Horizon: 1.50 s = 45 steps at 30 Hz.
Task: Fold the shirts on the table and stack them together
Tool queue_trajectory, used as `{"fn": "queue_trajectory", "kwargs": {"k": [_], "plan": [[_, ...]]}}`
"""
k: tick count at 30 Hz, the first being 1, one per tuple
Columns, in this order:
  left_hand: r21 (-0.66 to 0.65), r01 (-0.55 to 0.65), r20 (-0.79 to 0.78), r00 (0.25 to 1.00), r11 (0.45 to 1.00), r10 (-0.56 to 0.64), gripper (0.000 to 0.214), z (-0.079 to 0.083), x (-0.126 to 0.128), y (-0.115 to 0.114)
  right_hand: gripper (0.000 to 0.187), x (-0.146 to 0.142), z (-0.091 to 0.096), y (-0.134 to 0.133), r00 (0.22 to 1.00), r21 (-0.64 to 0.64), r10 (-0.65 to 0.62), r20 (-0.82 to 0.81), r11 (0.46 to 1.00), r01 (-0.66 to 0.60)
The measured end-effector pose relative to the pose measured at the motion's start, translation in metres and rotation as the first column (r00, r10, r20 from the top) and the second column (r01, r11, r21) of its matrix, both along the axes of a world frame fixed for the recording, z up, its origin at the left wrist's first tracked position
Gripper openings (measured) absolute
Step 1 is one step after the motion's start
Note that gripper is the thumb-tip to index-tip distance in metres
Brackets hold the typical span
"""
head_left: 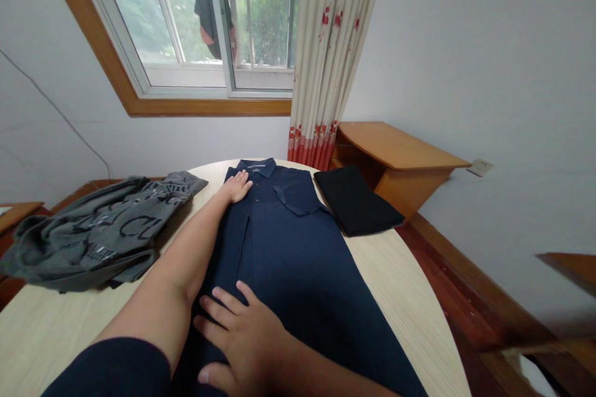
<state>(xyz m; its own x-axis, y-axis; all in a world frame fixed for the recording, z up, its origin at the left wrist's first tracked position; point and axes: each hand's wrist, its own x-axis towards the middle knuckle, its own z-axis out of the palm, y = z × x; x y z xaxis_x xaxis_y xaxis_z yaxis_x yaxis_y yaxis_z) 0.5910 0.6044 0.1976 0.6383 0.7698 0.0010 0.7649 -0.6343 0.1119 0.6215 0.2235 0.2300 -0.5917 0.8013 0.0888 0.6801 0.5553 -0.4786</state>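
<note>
A navy collared shirt point(298, 254) lies spread on the pale wooden table, its collar at the far end and its buttons facing up. On the right side one sleeve is folded inward across the chest. A long fold edge runs down the left side. My left hand point(238, 187) rests flat on the shirt just below the collar, with the arm stretched out along the shirt's left side. Closer to me, my right hand point(246, 341) has its fingers spread over the shirt's lower left part. Neither hand grasps anything.
A crumpled grey printed garment point(107, 223) lies at the table's left. On the right is a folded black cloth point(356, 201). Beyond the rounded table point(400, 285) stand a brown wooden desk point(400, 142), a patterned curtain point(326, 56) and a window.
</note>
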Motion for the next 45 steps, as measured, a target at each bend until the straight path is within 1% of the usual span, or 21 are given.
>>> {"fn": "queue_trajectory", "kwargs": {"k": [4,7,10,13,16,20,24,26,28,30,33,37,40,42,44,45], "plan": [[0.002,-0.023,0.018,1.0,1.0,0.023,0.07,0.002,0.004,-0.002,0.067,0.0,0.0,0.0,1.0,0.028,-0.009,0.016,1.0,0.009],[0.025,-0.048,0.052,0.998,0.999,0.047,0.07,0.007,0.004,-0.009,0.067,0.0,0.001,-0.001,1.0,0.011,-0.003,0.022,1.0,0.003],[0.074,-0.071,0.107,0.992,0.995,0.063,0.07,0.016,-0.001,-0.02,0.067,0.0,0.003,-0.001,1.0,-0.015,0.003,0.018,1.0,-0.003],[0.102,-0.064,0.133,0.99,0.993,0.05,0.07,0.022,-0.016,-0.039,0.067,0.0,0.003,-0.001,1.0,-0.019,0.007,0.015,1.0,-0.007],[0.083,-0.019,0.113,0.994,0.996,0.01,0.072,0.022,-0.043,-0.071,0.067,-0.002,0.002,-0.001,0.999,-0.006,0.006,0.034,1.0,-0.006],[0.037,0.04,0.085,0.995,0.999,-0.043,0.072,0.012,-0.085,-0.129,0.066,-0.004,0.001,0.0,0.997,0.014,0.012,0.07,1.0,-0.013],[-0.009,0.093,0.13,0.987,0.996,-0.091,0.073,0.002,-0.119,-0.183,0.065,-0.006,-0.002,0.001,0.995,0.029,0.005,0.101,1.0,-0.008],[-0.027,0.113,0.156,0.982,0.993,-0.108,0.074,-0.002,-0.132,-0.203,0.065,-0.007,-0.004,0.001,0.995,0.043,-0.003,0.1,0.999,-0.002],[-0.036,0.116,0.163,0.981,0.993,-0.108,0.074,-0.004,-0.141,-0.216,0.065,-0.007,-0.006,0.001,0.996,0.054,-0.006,0.092,0.999,0.001],[-0.041,0.117,0.175,0.979,0.992,-0.109,0.072,-0.005,-0.148,-0.225,0.065,-0.007,-0.007,0.002,0.997,0.061,-0.006,0.079,0.998,0.001],[-0.046,0.13,0.2,0.973,0.991,-0.118,0.067,-0.004,-0.154,-0.232,0.063,-0.005,-0.007,0.003,0.999,0.064,-0.012,0.052,0.998,0.008],[-0.046,0.125,0.236,0.965,0.991,-0.11,0.064,-0.001,-0.156,-0.236,0.06,-0.003,-0.007,0.004,1.0,0.061,-0.026,0.014,0.998,0.025],[-0.035,0.127,0.273,0.955,0.991,-0.113,0.062,0.001,-0.156,-0.237,0.054,-0.003,-0.008,0.003,0.999,0.073,-0.035,-0.034,0.997,0.038],[-0.031,0.129,0.284,0.952,0.991,-0.115,0.061,0.001,-0.156,-0.237,0.048,-0.003,-0.009,0.003,0.993,0.106,-0.074,-0.095,0.991,0.084],[-0.027,0.127,0.288,0.951,0.992,-0.114,0.06,0.001,-0.156,-0.237,0.043,0.002,-0.01,0.005,0.973,0.155,-0.156,-0.168,0.971,0.182],[-0.024,0.124,0.289,0.951,0.992,-0.112,0.06,0.0,-0.156,-0.236,0.04,0.007,-0.009,0.007,0.956,0.178,-0.212,-0.204,0.952,0.249]]}}
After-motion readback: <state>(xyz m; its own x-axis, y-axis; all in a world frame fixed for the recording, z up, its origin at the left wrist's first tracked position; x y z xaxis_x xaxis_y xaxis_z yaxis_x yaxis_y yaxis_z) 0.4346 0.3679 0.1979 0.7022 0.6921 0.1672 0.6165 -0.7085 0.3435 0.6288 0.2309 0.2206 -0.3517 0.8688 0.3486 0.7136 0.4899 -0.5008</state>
